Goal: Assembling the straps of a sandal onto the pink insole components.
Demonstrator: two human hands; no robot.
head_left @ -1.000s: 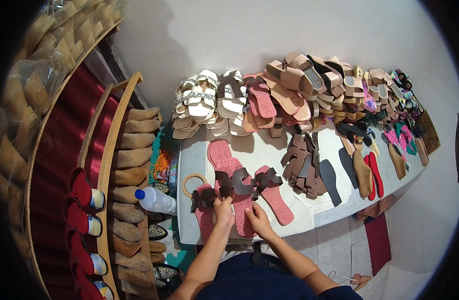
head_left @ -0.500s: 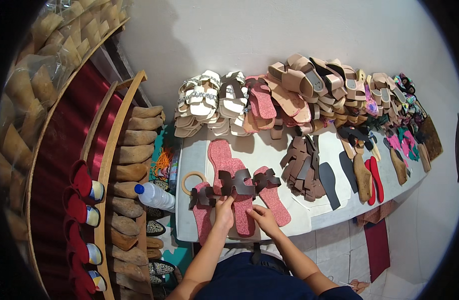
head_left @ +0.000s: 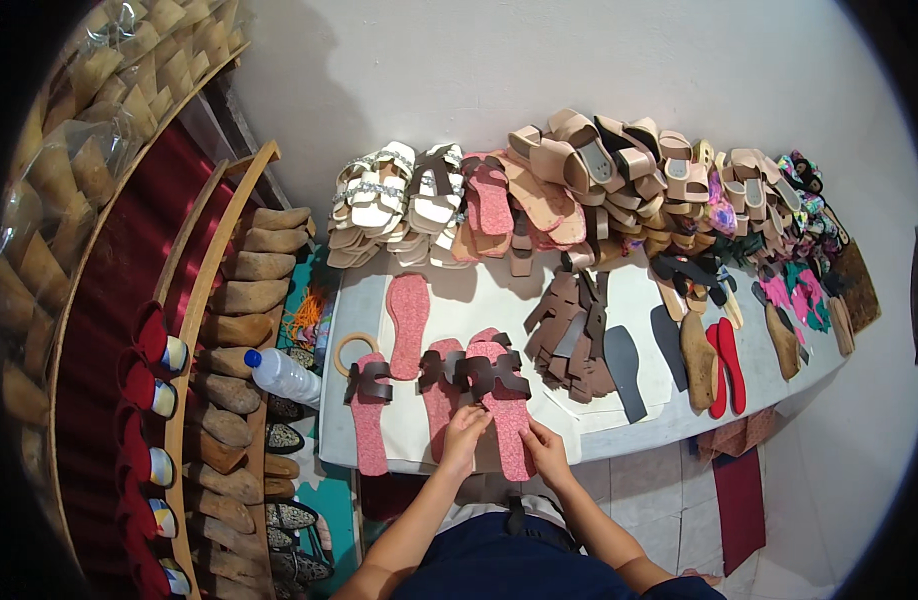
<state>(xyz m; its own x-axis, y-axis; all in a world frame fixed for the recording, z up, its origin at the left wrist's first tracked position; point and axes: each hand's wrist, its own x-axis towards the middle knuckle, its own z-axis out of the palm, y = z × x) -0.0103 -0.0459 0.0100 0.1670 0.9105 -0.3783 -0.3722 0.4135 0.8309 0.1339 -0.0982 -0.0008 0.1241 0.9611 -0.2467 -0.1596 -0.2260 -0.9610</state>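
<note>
My left hand [head_left: 465, 437] and my right hand [head_left: 547, 452] hold a pink-soled slide sandal [head_left: 511, 432] with a dark brown cut-out strap, at the table's near edge. The left fingers pinch its left edge below the strap; the right fingers grip the edge near its lower end. Another strapped sandal [head_left: 491, 335] shows partly behind it, mostly hidden. Just left lies a similar sandal [head_left: 441, 405], and farther left another sandal [head_left: 370, 430]. A bare pink sole [head_left: 409, 320] lies beyond them.
A tape roll [head_left: 339, 352] is by the left sandal. Stacked brown strap pieces [head_left: 569, 340], a grey sole [head_left: 624, 370], red soles [head_left: 729, 365] and a wooden last [head_left: 697, 360] lie rightward. Piled sandals [head_left: 589, 160] line the wall. A bottle [head_left: 284, 378] and rack of lasts [head_left: 244, 330] stand left.
My hands have moved the held sandal rightward, from over the middle sandal to over the right one. The middle sandal and bare sole now show more. The whole view has shifted slightly.
</note>
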